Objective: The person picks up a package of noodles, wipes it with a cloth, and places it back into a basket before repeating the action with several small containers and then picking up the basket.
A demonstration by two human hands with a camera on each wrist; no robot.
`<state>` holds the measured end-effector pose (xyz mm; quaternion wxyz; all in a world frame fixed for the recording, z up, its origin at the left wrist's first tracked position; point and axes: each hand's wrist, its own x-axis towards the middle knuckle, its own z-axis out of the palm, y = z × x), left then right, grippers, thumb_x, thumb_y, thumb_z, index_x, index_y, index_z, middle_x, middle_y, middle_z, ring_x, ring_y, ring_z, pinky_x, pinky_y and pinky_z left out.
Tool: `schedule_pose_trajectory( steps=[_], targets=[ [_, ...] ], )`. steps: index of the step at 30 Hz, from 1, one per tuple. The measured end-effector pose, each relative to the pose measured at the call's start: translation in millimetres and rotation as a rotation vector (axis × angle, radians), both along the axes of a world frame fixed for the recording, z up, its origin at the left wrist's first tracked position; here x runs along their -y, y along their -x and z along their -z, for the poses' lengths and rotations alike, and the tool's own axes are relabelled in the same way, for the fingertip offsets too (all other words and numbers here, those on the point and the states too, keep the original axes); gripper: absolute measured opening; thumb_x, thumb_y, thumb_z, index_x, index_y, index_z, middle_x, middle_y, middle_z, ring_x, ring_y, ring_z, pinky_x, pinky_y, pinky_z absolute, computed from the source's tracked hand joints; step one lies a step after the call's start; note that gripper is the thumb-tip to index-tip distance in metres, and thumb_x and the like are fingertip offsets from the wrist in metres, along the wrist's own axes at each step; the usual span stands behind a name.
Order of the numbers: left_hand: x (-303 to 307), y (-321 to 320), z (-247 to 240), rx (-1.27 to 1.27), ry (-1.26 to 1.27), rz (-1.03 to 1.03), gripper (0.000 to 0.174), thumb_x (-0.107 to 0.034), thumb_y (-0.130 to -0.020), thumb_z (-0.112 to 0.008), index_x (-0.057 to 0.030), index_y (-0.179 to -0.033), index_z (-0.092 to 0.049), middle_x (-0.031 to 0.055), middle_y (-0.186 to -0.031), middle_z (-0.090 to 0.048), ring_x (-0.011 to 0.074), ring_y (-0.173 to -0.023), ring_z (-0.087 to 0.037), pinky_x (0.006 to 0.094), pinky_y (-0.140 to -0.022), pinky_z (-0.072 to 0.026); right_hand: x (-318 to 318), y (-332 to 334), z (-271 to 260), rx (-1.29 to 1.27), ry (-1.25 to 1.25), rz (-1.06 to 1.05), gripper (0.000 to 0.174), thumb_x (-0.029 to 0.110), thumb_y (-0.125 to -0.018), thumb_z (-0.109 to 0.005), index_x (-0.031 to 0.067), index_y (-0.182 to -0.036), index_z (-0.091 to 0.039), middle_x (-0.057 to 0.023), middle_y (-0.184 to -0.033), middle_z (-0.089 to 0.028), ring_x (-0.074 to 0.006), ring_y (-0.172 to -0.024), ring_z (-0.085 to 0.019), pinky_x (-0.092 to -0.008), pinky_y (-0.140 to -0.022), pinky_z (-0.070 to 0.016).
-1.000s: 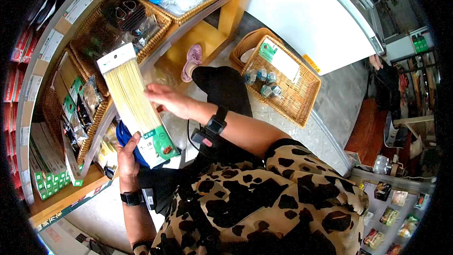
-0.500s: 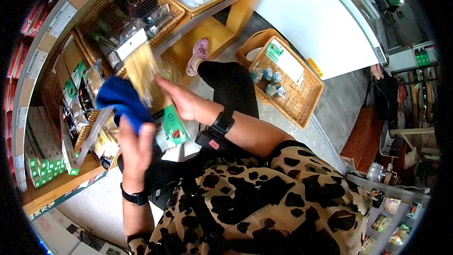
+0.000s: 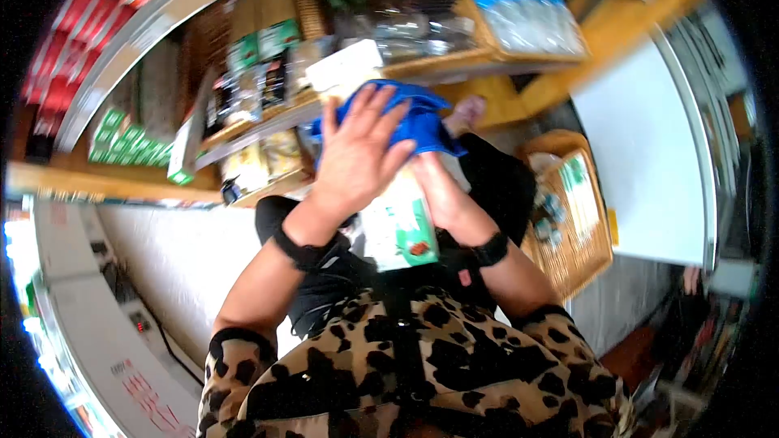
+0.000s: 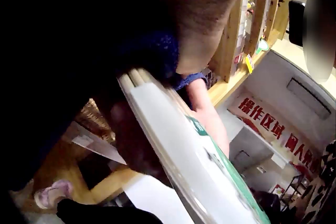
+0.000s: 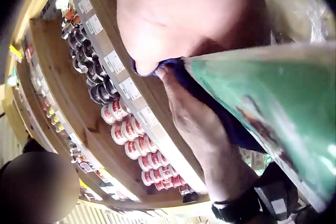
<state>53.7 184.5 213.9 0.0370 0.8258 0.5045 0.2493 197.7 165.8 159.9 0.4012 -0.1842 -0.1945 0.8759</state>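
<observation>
A long, flat pack of bamboo skewers [image 3: 398,235], with a green printed label, stands lengthwise before the person's chest. Across its upper half lies a blue cloth [image 3: 426,126], whose folds hide most of the skewers. My left hand [image 3: 353,154] is spread over the cloth, fingers straight, pressing it on the pack. My right hand [image 3: 442,195] holds the pack from its right side and underneath, its fingers hidden by pack and cloth. In the left wrist view, the pack [image 4: 178,145] shows edge-on with skewer ends at its top.
Beyond the hands runs a shelf with wicker baskets of packaged goods, among them blue-and-white bags [image 3: 527,20]. Green-ended boxes [image 3: 126,142] are stacked at left. A wicker tray [image 3: 600,264] with small items stands on the right, by a white panel [image 3: 649,146].
The left hand has gone from gripping the pack's lower edge to spreading over the blue cloth, which now covers the pack's upper half. The view has swung left, and the pack stands more upright.
</observation>
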Motion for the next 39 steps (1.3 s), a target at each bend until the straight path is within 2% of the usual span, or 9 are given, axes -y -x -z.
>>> schedule_pose_trajectory(
  steps=[4,11,14,16,19,22,24,32,39],
  targets=[
    [-9.0,17.8,2.1,0.081,0.069,-0.061,0.043,-0.034,-0.09,-0.047,-0.0078,-0.125,-0.048,0.0148,-0.135,-0.04,0.0316,-0.129,-0.032,0.0536,-0.102,-0.0234,7.1,-4.1,-22.7,0.399,-0.217,-0.188,0.056,0.017,-0.083,-0.059,0.0003,-0.13,-0.034,-0.0138,-0.118,-0.053,-0.0219,-0.106,-0.055,-0.0328,-0.088,-0.0463],
    [-20.2,56.2,-2.2,0.417,0.086,-0.214,0.04,-0.035,-0.089,-0.048,-0.0016,-0.11,-0.056,0.0186,-0.102,-0.061,0.0378,-0.09,-0.057,0.0399,-0.077,-0.0462,17.7,8.7,-38.6,0.356,-0.206,-0.324,0.063,0.01,-0.078,-0.06,-0.0022,-0.133,-0.031,-0.0148,-0.123,-0.05,-0.023,-0.11,-0.053,-0.0337,-0.094,-0.0419],
    [-28.2,75.3,7.3,0.625,0.37,-0.349,0.04,-0.035,-0.09,-0.048,0.0,-0.107,-0.056,0.0181,-0.092,-0.063,0.0344,-0.081,-0.061,0.0387,-0.074,-0.0475,23.3,9.3,-37.9,0.384,-0.188,-0.296,0.059,0.006,-0.079,-0.057,-0.0017,-0.132,-0.033,-0.0148,-0.119,-0.053,-0.0216,-0.106,-0.056,-0.0316,-0.09,-0.0447],
    [-31.4,89.4,13.9,1.31,0.733,-0.222,0.043,-0.037,-0.093,-0.044,0.0023,-0.105,-0.058,0.0109,-0.093,-0.066,0.0203,-0.076,-0.064,0.0343,-0.071,-0.05,25.7,8.7,-40.3,0.414,-0.165,-0.274,0.058,0.006,-0.079,-0.057,-0.0012,-0.132,-0.034,-0.0128,-0.12,-0.053,-0.021,-0.108,-0.054,-0.031,-0.091,-0.0428],
    [-21.9,100.2,11.0,1.925,0.973,-0.028,0.047,-0.038,-0.095,-0.037,0.0,-0.118,-0.05,0.0141,-0.109,-0.061,0.0195,-0.094,-0.061,0.0325,-0.086,-0.0485,25.1,9.0,-36.4,0.367,-0.194,-0.171,0.051,0.004,-0.081,-0.055,-0.0007,-0.129,-0.038,-0.0119,-0.116,-0.055,-0.0192,-0.103,-0.056,-0.0325,-0.09,-0.0447],
    [-8.7,93.1,6.7,1.906,1.061,0.16,0.057,-0.048,-0.093,-0.037,-0.0024,-0.127,-0.043,0.0134,-0.125,-0.05,0.0204,-0.11,-0.053,0.0335,-0.096,-0.0415,18.0,14.7,-33.6,0.303,-0.208,-0.16,0.044,0.005,-0.086,-0.052,0.0004,-0.127,-0.039,-0.0096,-0.116,-0.054,-0.0171,-0.101,-0.056,-0.0329,-0.089,-0.0463],
    [5.1,71.9,-5.4,1.854,0.914,0.064,0.053,-0.042,-0.087,-0.054,0.0018,-0.118,-0.051,0.0128,-0.112,-0.059,0.0201,-0.101,-0.059,0.033,-0.086,-0.0492,15.9,22.9,-20.2,0.308,-0.142,-0.163,0.041,0.007,-0.089,-0.051,0.0009,-0.127,-0.038,-0.0085,-0.116,-0.054,-0.0162,-0.102,-0.055,-0.0316,-0.088,-0.047],
    [-9.3,88.1,-2.5,1.9,0.806,0.002,0.032,-0.021,-0.088,-0.056,0.0016,-0.11,-0.055,0.0124,-0.099,-0.063,0.0178,-0.084,-0.064,0.0288,-0.074,-0.0533,20.3,28.5,-18.3,0.516,-0.404,-0.17,0.043,0.014,-0.094,-0.048,0.0025,-0.132,-0.033,-0.0057,-0.116,-0.052,-0.013,-0.103,-0.053,-0.0289,-0.085,-0.0449],
    [-12.6,111.4,-19.8,1.923,0.684,0.047,0.041,-0.036,-0.087,-0.054,0.0005,-0.106,-0.056,0.0103,-0.095,-0.063,0.0171,-0.084,-0.062,0.0308,-0.078,-0.0501,25.4,21.4,-15.3,0.553,-0.368,-0.23,0.034,0.015,-0.096,-0.042,0.0016,-0.127,-0.04,-0.0026,-0.109,-0.054,-0.0089,-0.094,-0.051,-0.0263,-0.081,-0.0438]
  ],
)
